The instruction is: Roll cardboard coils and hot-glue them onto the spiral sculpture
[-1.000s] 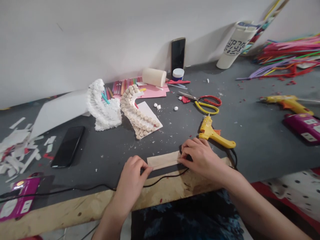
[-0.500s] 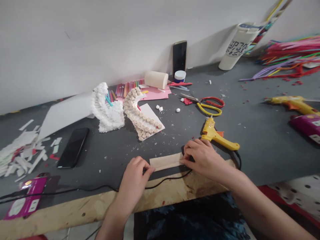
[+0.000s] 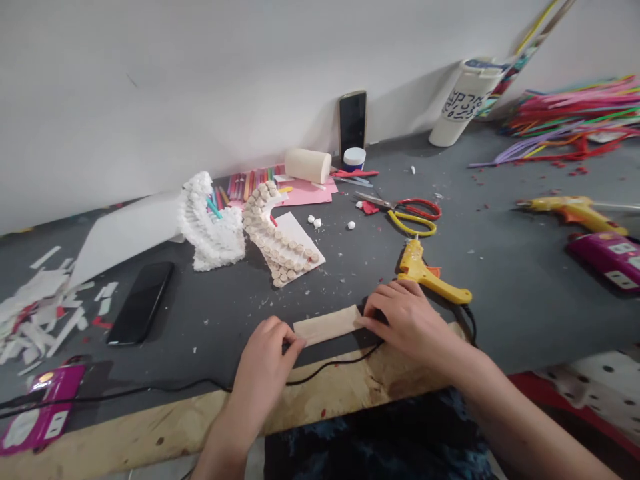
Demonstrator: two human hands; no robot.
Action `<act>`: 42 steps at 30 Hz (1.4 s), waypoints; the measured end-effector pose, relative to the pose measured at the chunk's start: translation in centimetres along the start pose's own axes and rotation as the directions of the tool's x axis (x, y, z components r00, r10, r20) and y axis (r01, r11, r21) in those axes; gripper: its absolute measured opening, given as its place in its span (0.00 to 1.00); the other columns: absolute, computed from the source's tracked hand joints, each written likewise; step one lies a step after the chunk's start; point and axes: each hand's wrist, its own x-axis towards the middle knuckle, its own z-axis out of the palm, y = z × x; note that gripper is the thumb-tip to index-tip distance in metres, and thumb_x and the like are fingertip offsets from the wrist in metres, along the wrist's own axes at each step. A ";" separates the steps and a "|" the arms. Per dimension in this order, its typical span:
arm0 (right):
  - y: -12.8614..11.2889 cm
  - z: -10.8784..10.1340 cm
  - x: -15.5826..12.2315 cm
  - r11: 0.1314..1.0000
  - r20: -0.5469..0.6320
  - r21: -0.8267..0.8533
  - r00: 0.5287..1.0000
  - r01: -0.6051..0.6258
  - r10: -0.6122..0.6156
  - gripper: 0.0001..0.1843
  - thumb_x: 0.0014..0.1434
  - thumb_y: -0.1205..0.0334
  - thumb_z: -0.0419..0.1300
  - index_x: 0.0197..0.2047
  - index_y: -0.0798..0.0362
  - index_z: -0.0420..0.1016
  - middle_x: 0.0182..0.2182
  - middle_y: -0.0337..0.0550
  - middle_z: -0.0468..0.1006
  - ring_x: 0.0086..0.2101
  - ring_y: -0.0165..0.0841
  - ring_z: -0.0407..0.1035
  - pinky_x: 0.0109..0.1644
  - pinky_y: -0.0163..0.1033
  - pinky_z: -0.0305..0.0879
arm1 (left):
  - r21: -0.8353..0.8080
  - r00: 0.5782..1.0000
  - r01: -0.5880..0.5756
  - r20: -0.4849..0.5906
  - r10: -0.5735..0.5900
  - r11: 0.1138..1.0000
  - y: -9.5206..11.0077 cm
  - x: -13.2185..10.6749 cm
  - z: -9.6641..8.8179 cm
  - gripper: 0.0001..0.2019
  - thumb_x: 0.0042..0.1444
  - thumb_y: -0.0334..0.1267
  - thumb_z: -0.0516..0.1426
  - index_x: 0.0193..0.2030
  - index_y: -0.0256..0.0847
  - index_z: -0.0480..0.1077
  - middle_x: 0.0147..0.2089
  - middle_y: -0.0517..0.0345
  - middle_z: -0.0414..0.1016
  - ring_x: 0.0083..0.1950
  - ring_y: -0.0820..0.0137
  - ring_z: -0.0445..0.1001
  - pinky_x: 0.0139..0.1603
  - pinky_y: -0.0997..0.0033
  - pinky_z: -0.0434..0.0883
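A narrow beige strip (image 3: 327, 325), paper or cloth, lies on the dark tabletop between my hands. My left hand (image 3: 270, 353) pinches its left end between thumb and fingers. At the other end, my right hand (image 3: 400, 313) grips the strip with thumb and curled fingertips. Just beyond the right hand rests a yellow glue gun (image 3: 430, 277). A curved piece covered in beige rolled coils (image 3: 280, 233) lies farther off, partly on white card. Beside it stands a similar curved piece covered in white bits (image 3: 210, 227).
Scissors (image 3: 405, 210) with red and yellow handles lie behind the glue gun. A black phone (image 3: 141, 303) and white paper scraps (image 3: 37, 320) are at left. A black cable (image 3: 175, 388) runs along the front edge. A tumbler (image 3: 463, 103) and pipe cleaners (image 3: 575, 117) stand at back right.
The strip's lengthwise fold line shows less, and its surface looks flatter. Both hands keep their hold on the ends. The whole view has shifted slightly.
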 end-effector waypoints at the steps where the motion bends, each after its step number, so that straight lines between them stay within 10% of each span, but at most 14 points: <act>1: 0.4 -0.2 -0.3 1.000 -0.045 0.017 0.999 0.004 -0.004 0.10 0.63 0.57 0.60 0.31 0.51 0.73 0.29 0.39 0.76 0.34 0.36 0.69 0.45 0.44 0.57 | 0.000 1.000 0.008 0.000 -0.008 1.000 0.0 0.0 0.0 0.12 0.62 0.39 0.54 0.26 0.40 0.64 0.35 0.59 0.67 0.41 0.66 0.68 0.41 0.65 0.63; 6: 4.5 -1.2 -2.7 0.994 -0.303 -0.035 0.949 -0.102 0.087 0.10 0.67 0.58 0.53 0.36 0.50 0.72 0.38 0.45 0.78 0.39 0.39 0.69 0.45 0.44 0.61 | 0.007 1.000 0.019 -0.004 -0.019 1.000 0.1 0.2 0.0 0.11 0.62 0.39 0.53 0.28 0.41 0.65 0.36 0.59 0.67 0.41 0.66 0.68 0.41 0.66 0.62; 11: 7.8 -0.8 -4.4 0.968 -0.312 -0.124 0.935 -0.218 0.171 0.09 0.64 0.59 0.54 0.44 0.50 0.72 0.45 0.49 0.75 0.43 0.44 0.67 0.48 0.50 0.64 | 0.045 1.000 0.025 -0.020 -0.024 0.999 0.1 0.3 0.2 0.11 0.62 0.39 0.53 0.29 0.41 0.64 0.36 0.60 0.68 0.41 0.67 0.69 0.39 0.68 0.61; 17: 4.5 -1.0 -3.6 0.985 -0.472 -0.080 0.876 -0.153 0.097 0.06 0.63 0.59 0.57 0.40 0.49 0.73 0.46 0.50 0.75 0.46 0.45 0.68 0.51 0.52 0.64 | 0.049 0.999 0.029 -0.029 -0.027 0.998 0.0 0.3 0.3 0.11 0.62 0.39 0.53 0.28 0.41 0.65 0.35 0.60 0.68 0.40 0.67 0.69 0.39 0.68 0.61; 20: 0.9 -1.1 -2.1 0.996 -0.291 0.035 0.954 0.085 -0.072 0.08 0.63 0.58 0.59 0.44 0.50 0.73 0.45 0.49 0.76 0.45 0.42 0.69 0.50 0.49 0.64 | 0.027 0.999 0.024 -0.032 -0.023 0.999 0.1 0.3 0.2 0.12 0.62 0.39 0.54 0.27 0.41 0.65 0.35 0.61 0.68 0.41 0.67 0.69 0.40 0.68 0.61; 25: -2.6 -0.1 0.7 0.986 -0.051 0.095 0.990 0.137 -0.132 0.12 0.62 0.58 0.61 0.47 0.53 0.74 0.43 0.48 0.79 0.42 0.42 0.70 0.48 0.49 0.64 | 0.032 1.000 0.020 -0.020 -0.020 0.999 0.2 0.4 0.2 0.11 0.62 0.40 0.54 0.28 0.41 0.65 0.35 0.60 0.68 0.41 0.66 0.69 0.40 0.68 0.61; 34: -2.1 0.2 0.1 0.991 0.162 0.099 0.982 0.087 -0.102 0.15 0.53 0.61 0.69 0.44 0.52 0.75 0.42 0.46 0.76 0.44 0.42 0.69 0.49 0.49 0.66 | 0.080 0.999 0.039 -0.015 -0.038 0.996 0.0 0.7 0.3 0.11 0.62 0.40 0.54 0.28 0.41 0.65 0.35 0.61 0.68 0.40 0.67 0.69 0.37 0.69 0.59; 42: -0.7 0.9 -0.4 0.982 0.105 0.150 0.985 0.117 -0.134 0.11 0.54 0.68 0.67 0.42 0.52 0.75 0.43 0.46 0.75 0.43 0.40 0.67 0.50 0.48 0.65 | 0.076 0.999 0.025 -0.023 -0.023 0.997 0.1 0.3 0.2 0.12 0.63 0.41 0.53 0.28 0.42 0.64 0.35 0.61 0.69 0.40 0.67 0.70 0.36 0.69 0.60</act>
